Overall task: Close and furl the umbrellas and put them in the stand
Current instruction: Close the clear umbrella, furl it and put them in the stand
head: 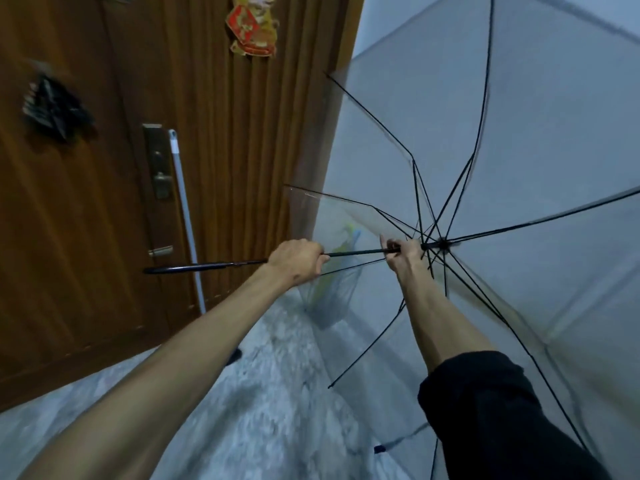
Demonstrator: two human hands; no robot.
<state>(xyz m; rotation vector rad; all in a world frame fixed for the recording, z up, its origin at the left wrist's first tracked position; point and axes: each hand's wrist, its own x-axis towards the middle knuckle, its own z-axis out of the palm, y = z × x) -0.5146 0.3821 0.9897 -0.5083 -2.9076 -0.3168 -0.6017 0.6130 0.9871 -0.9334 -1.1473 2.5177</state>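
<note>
The task is barely begun: 1 clear umbrella (pixel 519 133) is open with its ribs spread, held sideways in the air beside the door (pixel 86 202). Closing, furling and stowing are all left. A blurred greenish shape shows through the canopy low by the wall; I cannot tell whether it is the stand.

Both arms reach forward. The left hand (pixel 298 259) has its grip wrapped round the black shaft (pixel 360 252) just ahead of the curved handle (pixel 180 269). The right hand (pixel 403 254) has its grip curled on the shaft close beside the hub (pixel 441 243), probably at the runner.
</note>
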